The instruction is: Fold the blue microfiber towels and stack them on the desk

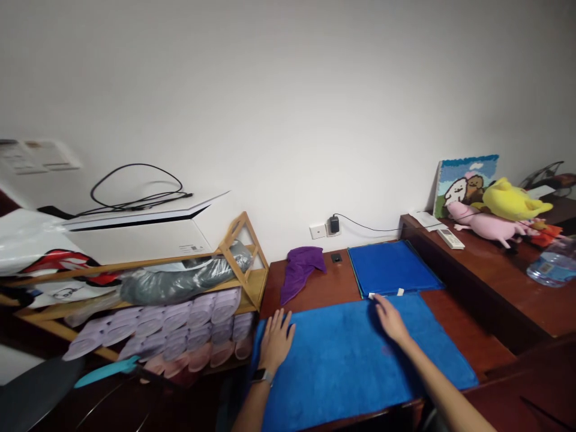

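A bright blue towel lies spread over the brown desk. My left hand, with a watch on its wrist, rests flat on the towel's left part, fingers spread. Over at the far edge of the towel, my right hand touches the cloth with its fingers stretched out, close to a small white tag. Just beyond it sits a neat stack of folded blue cloths. A crumpled purple cloth lies at the back of the desk, left of the stack.
On the left, a wooden rack holds a white box and rows of lilac slippers. A charger is plugged into the wall. To the right, a raised surface bears a remote, plush toys and a bottle.
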`<state>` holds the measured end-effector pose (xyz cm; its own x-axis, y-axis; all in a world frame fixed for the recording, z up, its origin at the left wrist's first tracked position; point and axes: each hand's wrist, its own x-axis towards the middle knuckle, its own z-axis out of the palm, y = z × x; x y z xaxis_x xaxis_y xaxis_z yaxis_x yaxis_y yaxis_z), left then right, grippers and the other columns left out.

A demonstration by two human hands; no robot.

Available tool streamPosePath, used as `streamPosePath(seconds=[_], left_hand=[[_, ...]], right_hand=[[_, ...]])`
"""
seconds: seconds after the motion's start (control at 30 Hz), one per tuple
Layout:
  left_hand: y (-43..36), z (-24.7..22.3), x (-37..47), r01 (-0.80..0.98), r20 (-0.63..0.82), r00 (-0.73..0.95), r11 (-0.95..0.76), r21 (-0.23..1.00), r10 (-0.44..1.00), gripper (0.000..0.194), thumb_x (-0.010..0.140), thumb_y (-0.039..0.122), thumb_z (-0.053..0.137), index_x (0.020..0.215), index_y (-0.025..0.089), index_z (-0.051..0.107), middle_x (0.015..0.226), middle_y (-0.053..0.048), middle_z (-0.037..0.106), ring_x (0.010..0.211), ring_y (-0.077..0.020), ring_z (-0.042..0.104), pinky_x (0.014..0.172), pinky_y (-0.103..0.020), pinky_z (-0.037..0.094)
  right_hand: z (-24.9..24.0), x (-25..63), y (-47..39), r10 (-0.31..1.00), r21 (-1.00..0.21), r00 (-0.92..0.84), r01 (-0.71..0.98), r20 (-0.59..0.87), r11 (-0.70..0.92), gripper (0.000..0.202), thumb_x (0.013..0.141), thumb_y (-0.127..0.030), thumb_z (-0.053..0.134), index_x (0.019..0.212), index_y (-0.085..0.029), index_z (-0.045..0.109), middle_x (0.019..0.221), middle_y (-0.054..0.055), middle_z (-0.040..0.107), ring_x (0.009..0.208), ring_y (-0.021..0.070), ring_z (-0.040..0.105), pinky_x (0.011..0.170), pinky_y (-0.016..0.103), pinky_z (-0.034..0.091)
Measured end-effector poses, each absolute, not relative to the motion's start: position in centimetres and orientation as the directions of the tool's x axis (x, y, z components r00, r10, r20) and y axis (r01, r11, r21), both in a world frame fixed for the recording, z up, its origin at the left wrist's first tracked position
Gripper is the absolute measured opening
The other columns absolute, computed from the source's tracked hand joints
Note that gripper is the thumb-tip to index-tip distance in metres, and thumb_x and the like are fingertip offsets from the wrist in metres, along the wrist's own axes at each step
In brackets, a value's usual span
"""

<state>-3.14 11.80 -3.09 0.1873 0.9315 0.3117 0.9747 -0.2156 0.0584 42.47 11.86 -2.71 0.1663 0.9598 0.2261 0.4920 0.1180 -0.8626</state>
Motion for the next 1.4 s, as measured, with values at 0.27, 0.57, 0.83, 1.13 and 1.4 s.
streamPosePath(seconds=[0.27, 0.57, 0.83, 1.13, 1.4], left_hand=[[12.4, -5.3, -4.8, 0.987, 0.195, 0.103, -0.124, 0.1, 0.975, 0.062, 0.106, 0.057, 0.035, 0.16, 0.029, 0.043, 0.169, -0.011, 0.039, 0.156, -0.0319, 0.036, 0.125, -0.055, 0.031], [11.6, -4.7, -9.0, 0.996, 0.191, 0.016, -0.031, 0.079, 0.982, 0.062, 0.106, 0.051, 0.03, 0.159, 0.023, 0.047, 0.167, -0.014, 0.043, 0.155, -0.0326, 0.039, 0.123, -0.055, 0.035], [8.4, -3.1, -0.2, 0.953, 0.319, 0.232, -0.28, 0.115, 0.919, 0.057, 0.109, 0.044, 0.031, 0.156, 0.018, 0.05, 0.165, -0.015, 0.046, 0.153, -0.0303, 0.043, 0.126, -0.053, 0.035], [4.6, -2.9, 6.8, 0.898, 0.137, 0.384, -0.404, 0.177, 0.913, 0.057, 0.11, 0.052, 0.032, 0.163, 0.032, 0.037, 0.171, -0.006, 0.036, 0.157, -0.0254, 0.035, 0.129, -0.052, 0.03], [-0.4, -6.5, -10.7, 0.997, 0.202, 0.005, -0.021, 0.075, 0.979, 0.065, 0.106, 0.052, 0.034, 0.162, 0.019, 0.041, 0.169, -0.012, 0.038, 0.156, -0.031, 0.037, 0.126, -0.055, 0.034]], right_hand=[[-4.6, 42.7, 12.2, 0.982, -0.469, -0.126, 0.865, 0.138, 0.177, 0.062, 0.101, -0.049, 0.036, 0.155, -0.025, 0.052, 0.163, 0.007, 0.048, 0.156, 0.0275, 0.036, 0.129, 0.055, 0.022], [-5.7, 58.3, 11.2, 0.968, -0.475, 0.227, 0.867, 0.107, -0.15, 0.073, 0.092, -0.061, 0.037, 0.146, -0.018, 0.061, 0.161, 0.015, 0.051, 0.153, 0.037, 0.04, 0.125, 0.062, 0.028], [-4.6, 42.9, 6.4, 0.953, -0.428, -0.138, 0.87, 0.269, 0.246, 0.064, 0.105, -0.054, 0.029, 0.16, -0.023, 0.045, 0.166, 0.008, 0.044, 0.157, 0.028, 0.034, 0.13, 0.054, 0.024], [-5.6, 38.8, 5.3, 0.951, -0.304, -0.279, 0.902, 0.132, 0.307, 0.064, 0.107, -0.05, 0.026, 0.162, -0.02, 0.04, 0.167, 0.007, 0.04, 0.156, 0.0257, 0.035, 0.129, 0.051, 0.029], [-8.2, 57.3, 4.4, 0.982, -0.153, 0.165, 0.977, 0.089, -0.15, 0.07, 0.1, -0.044, 0.026, 0.159, -0.011, 0.045, 0.166, 0.011, 0.042, 0.157, 0.0305, 0.034, 0.128, 0.054, 0.029]])
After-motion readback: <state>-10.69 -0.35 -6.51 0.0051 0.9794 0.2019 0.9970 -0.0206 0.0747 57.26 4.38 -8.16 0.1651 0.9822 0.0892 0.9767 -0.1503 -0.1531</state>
